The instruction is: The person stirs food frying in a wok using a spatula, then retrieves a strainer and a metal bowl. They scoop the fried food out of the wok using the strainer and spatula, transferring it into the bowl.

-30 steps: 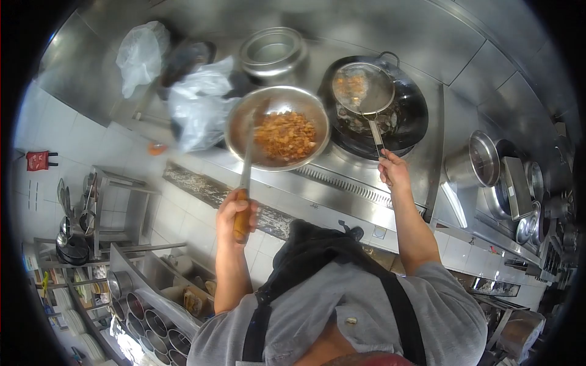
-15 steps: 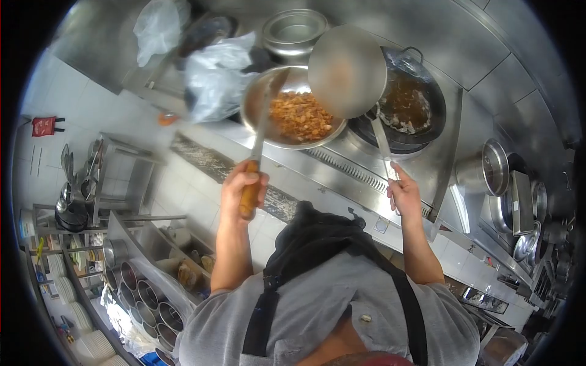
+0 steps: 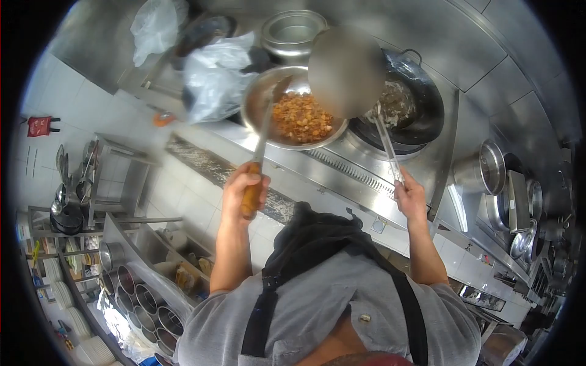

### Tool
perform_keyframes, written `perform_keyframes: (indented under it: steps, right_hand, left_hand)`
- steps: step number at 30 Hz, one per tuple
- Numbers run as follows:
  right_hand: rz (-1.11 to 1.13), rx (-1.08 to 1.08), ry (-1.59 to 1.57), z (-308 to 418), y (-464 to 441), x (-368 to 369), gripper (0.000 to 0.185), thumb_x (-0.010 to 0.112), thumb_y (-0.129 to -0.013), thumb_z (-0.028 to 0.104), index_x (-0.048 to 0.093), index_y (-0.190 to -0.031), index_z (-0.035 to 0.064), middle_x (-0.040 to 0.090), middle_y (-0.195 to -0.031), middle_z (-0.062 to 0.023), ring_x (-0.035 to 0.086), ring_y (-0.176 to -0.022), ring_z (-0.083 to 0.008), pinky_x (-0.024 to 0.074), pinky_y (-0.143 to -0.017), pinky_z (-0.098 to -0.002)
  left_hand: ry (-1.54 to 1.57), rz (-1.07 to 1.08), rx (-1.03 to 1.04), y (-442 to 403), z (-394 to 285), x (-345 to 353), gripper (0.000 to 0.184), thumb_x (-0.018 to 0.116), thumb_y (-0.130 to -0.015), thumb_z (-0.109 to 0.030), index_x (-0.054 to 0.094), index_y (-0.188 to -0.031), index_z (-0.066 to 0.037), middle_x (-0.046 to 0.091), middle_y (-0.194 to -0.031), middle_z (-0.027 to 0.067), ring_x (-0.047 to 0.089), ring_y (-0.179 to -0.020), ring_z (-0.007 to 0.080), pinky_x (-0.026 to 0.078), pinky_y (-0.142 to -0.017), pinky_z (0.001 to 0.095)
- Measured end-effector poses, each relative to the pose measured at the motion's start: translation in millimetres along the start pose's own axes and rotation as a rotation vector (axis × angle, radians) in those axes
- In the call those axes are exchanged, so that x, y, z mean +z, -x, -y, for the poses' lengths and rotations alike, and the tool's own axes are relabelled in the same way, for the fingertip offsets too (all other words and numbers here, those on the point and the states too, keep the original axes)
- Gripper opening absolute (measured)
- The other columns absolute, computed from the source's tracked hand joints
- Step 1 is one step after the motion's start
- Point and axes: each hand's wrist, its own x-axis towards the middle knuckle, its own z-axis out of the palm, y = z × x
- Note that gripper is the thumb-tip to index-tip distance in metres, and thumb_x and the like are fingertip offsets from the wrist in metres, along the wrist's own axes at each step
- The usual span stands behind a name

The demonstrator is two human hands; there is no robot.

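Note:
My left hand [image 3: 245, 188] is wrapped round the wooden handle of a wok spatula [image 3: 264, 134]; the far end is over a steel bowl [image 3: 247, 119]. Browned, diced food [image 3: 302, 119] lies in the bowl. Closed on a long metal handle [image 3: 388, 145], my right hand [image 3: 410, 196] is in front of the stove. That handle reaches to the near left side of a black wok [image 3: 431, 97]; I cannot make out the tool's head. Pale bits and dark liquid [image 3: 397, 104] show in the wok. A round blurred patch hides the area between bowl and wok.
Clear plastic bags [image 3: 217, 79] lie left of the bowl. A steel pot [image 3: 294, 30] stands behind it. The stove's front edge [image 3: 342, 165] runs below bowl and wok. Pans [image 3: 491, 165] are at the right, and a shelf rack [image 3: 61, 244] with metal canisters [image 3: 146, 299] is at lower left.
My right hand has moved slightly right and down with its tool. In the wok, the liquid looks lower and the pale bits sit further left. The left hand and spatula have barely moved.

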Motion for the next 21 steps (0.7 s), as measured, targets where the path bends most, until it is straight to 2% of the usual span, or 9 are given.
perform_keyframes:
  steps: [6,9,11,12,13,15,16,18,21]
  right_hand:
    - [-0.098,0.090,-0.255,-9.5,-20.0,-63.3,0.046,0.053,-0.084,0.006,0.048,-0.130,0.0069,0.052,-0.055,-0.0026,0.042,-0.038,-0.0067,0.0339,-0.037,-0.0244]
    - [-0.288,0.176,0.074,-23.3,-37.2,-96.5,0.044,0.052,-0.084,0.007,0.049,-0.128,0.0046,0.060,-0.061,-0.0094,0.054,-0.045,-0.0179,0.0439,-0.045,-0.0321]
    - [-0.482,-0.023,0.598,-53.1,-51.2,-106.8,0.044,0.052,-0.083,0.008,0.049,-0.126,0.0011,0.065,-0.075,-0.0171,0.062,-0.064,-0.0326,0.0489,-0.062,-0.0411]
    - [-0.434,0.168,0.625,-36.1,-48.3,-109.7,0.043,0.051,-0.082,0.010,0.050,-0.123,-0.0014,0.065,-0.087,-0.0210,0.059,-0.085,-0.0417,0.0454,-0.079,-0.0457]
    - [-0.440,0.173,0.628,-50.5,-49.8,-113.5,0.043,0.051,-0.082,0.010,0.050,-0.123,-0.0014,0.065,-0.087,-0.0210,0.059,-0.085,-0.0417,0.0454,-0.079,-0.0457]
    - [-0.370,0.156,0.598,-82.7,-55.6,-118.2,0.043,0.051,-0.082,0.010,0.050,-0.124,-0.0009,0.064,-0.074,-0.0188,0.061,-0.062,-0.0352,0.0490,-0.060,-0.0427]
    - [-0.369,0.156,0.598,-87.5,-53.9,-119.8,0.043,0.051,-0.082,0.010,0.050,-0.124,-0.0009,0.064,-0.074,-0.0188,0.061,-0.062,-0.0352,0.0490,-0.060,-0.0427]
    - [-0.170,0.312,0.070,-72.4,-42.4,-113.5,0.045,0.052,-0.082,0.007,0.048,-0.125,-0.0047,0.053,-0.053,-0.0082,0.047,-0.034,-0.0158,0.0351,-0.033,-0.0299]
    - [-0.101,0.422,-0.227,-60.8,-39.3,-99.6,0.046,0.054,-0.078,0.006,0.049,-0.122,-0.0067,0.052,-0.054,-0.0073,0.039,-0.030,-0.0116,0.0263,-0.029,-0.0273]
  left_hand:
    - [-0.005,0.011,0.014,-7.9,-0.6,-4.5,0.049,0.055,-0.071,-0.018,0.045,-0.114,0.005,0.056,-0.073,0.0121,0.048,-0.044,0.0155,0.037,-0.034,0.0256]
    - [0.008,0.025,0.019,-11.3,0.5,-9.0,0.050,0.055,-0.071,-0.018,0.045,-0.114,0.006,0.056,-0.073,0.0127,0.048,-0.044,0.0160,0.037,-0.034,0.0257]
    - [-0.002,0.042,0.027,-12.5,0.3,-9.9,0.051,0.055,-0.070,-0.017,0.045,-0.114,0.006,0.056,-0.072,0.0130,0.048,-0.045,0.0162,0.037,-0.035,0.0258]
    - [-0.004,0.032,0.022,-12.8,0.1,-9.9,0.051,0.055,-0.070,-0.017,0.045,-0.114,0.006,0.055,-0.072,0.0131,0.048,-0.045,0.0163,0.038,-0.035,0.0258]
    - [-0.007,0.019,0.018,-12.8,-0.1,-9.9,0.050,0.055,-0.070,-0.017,0.045,-0.114,0.006,0.055,-0.072,0.0132,0.048,-0.045,0.0164,0.038,-0.035,0.0259]
    - [0.000,0.024,0.017,-12.1,0.7,-8.5,0.050,0.054,-0.070,-0.017,0.046,-0.114,0.005,0.055,-0.072,0.0132,0.048,-0.045,0.0164,0.038,-0.035,0.0258]
    - [0.003,-0.008,0.018,-11.1,1.7,-7.2,0.047,0.052,-0.071,-0.016,0.046,-0.113,0.004,0.054,-0.073,0.0136,0.046,-0.043,0.0154,0.036,-0.033,0.0239]
    - [0.004,-0.047,0.022,-9.5,2.4,-7.1,0.044,0.050,-0.072,-0.015,0.047,-0.113,0.002,0.054,-0.074,0.0140,0.045,-0.041,0.0145,0.035,-0.032,0.0221]
    - [-0.003,-0.044,0.028,-8.2,5.4,-8.8,0.047,0.050,-0.072,-0.016,0.047,-0.115,0.003,0.054,-0.074,0.0141,0.045,-0.041,0.0144,0.035,-0.032,0.0221]
